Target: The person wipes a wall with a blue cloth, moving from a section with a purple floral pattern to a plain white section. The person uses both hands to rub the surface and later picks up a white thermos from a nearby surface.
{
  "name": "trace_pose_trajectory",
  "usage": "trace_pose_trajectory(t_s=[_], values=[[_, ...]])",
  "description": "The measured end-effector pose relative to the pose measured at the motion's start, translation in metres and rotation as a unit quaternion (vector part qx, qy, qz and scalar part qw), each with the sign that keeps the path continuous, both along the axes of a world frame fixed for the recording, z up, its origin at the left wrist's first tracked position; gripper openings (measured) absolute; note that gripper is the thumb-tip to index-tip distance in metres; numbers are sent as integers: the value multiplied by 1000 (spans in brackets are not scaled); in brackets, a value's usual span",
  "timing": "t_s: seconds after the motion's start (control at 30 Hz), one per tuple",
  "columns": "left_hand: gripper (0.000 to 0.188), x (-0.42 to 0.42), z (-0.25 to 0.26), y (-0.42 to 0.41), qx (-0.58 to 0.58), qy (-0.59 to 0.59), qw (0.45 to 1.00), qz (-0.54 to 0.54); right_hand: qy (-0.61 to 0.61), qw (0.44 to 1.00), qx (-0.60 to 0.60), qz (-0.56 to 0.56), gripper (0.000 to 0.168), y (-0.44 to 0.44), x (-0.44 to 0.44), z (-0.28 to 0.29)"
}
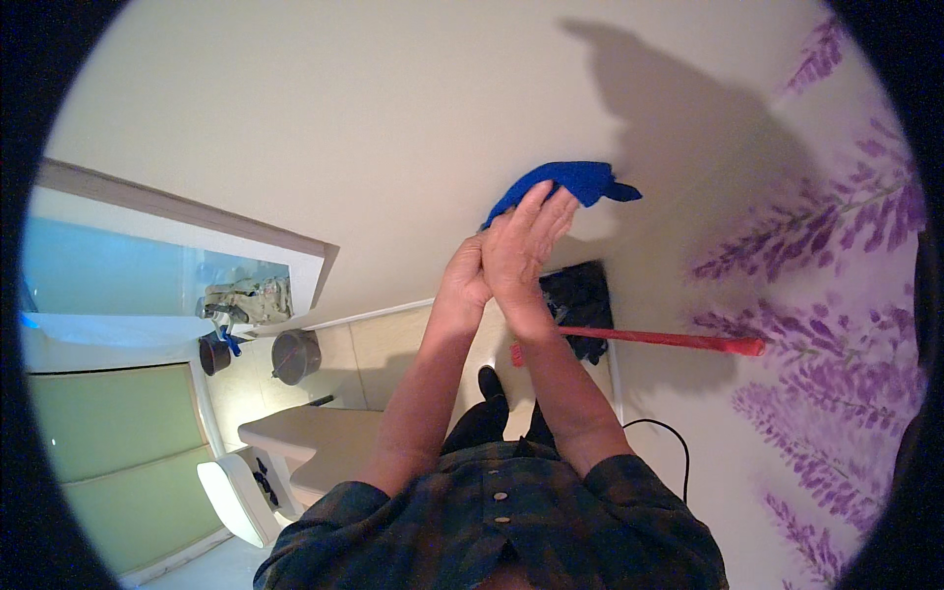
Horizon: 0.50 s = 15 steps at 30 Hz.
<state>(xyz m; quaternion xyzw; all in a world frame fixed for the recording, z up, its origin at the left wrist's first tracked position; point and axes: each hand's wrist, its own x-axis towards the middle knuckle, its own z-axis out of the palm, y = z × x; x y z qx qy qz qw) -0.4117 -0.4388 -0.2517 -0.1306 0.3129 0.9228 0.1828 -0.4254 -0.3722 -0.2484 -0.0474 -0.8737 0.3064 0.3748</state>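
Note:
Both hands are together in front of me, raised near a plain beige wall [354, 110]. A blue cloth [564, 177] lies under the fingers of my right hand [523, 243], between them and the wall, with a corner sticking out to the right. My left hand [467, 273] touches the right hand near the thumb and wrist; its fingers are partly hidden behind it. Whether the left hand also holds the cloth cannot be told. A shadow of the hands and cloth falls on the wall at the upper right.
A red handle [664, 338] leans towards the flower-painted wall on the right, beside a black bag [579, 295] at the floor. At the left are a framed opening [310, 273], a grey bucket [296, 357], a smaller dark bucket [214, 355] and beige furniture [332, 435]. A black cable [686, 457] runs at right.

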Motion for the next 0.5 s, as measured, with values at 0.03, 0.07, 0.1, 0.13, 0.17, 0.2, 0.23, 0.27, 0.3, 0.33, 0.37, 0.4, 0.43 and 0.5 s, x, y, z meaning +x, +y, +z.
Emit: trace_pose_trajectory(t_s=[0.03, 0.07, 0.1, 0.13, 0.17, 0.2, 0.23, 0.27, 0.3, 0.33, 0.37, 0.4, 0.43, 0.5], values=[[44, 1, 0, 6, -42, 37, 998, -16, 7, 1000, 7, -8, 64, 9, -2, -1], [41, 1, 0, 14, -83, 75, 993, -33, 15, 1000, 8, -14, 65, 19, -5, -2], [38, -8, -13, 21, -38, 61, 997, -42, 23, 999, 10, -21, 65, 29, -9, -3], [34, -17, -13, 30, 6, 45, 998, -53, 30, 999, 13, -29, 66, 42, -12, -4], [33, -23, -12, 40, 60, -5, 996, -66, 67, 997, 26, -29, 66, 55, -16, -5], [33, -26, -12, 49, 113, -54, 989, -80, 47, 998, 40, -29, 70, 66, -17, -9], [29, -19, 3, 60, 60, -12, 996, -68, 29, 998, 53, -28, 73, 76, -18, -13], [30, -25, -9, 67, 71, -20, 994, -81, 10, 997, 66, -26, 77, 86, -18, -17], [30, -35, -27, 73, 81, -28, 992, -94, 17, 997, 73, -25, 76, 97, -19, -20], [30, -39, -28, 80, 92, -36, 989, -108, -3, 997, 64, -31, 76, 105, -20, -18], [29, -35, -29, 86, 28, 54, 991, -116, -23, 998, 54, -38, 76, 112, -20, -16], [27, -31, -31, 93, -38, 139, 983, -112, -43, 997, 45, -44, 75, 120, -20, -15], [32, -45, -65, 94, 4, 121, 984, -132, -27, 998, 47, -32, 75, 125, -21, -13], [36, -44, -53, 102, 6, 117, 982, -147, -47, 998, 17, -44, 76, 138, -24, -18]])
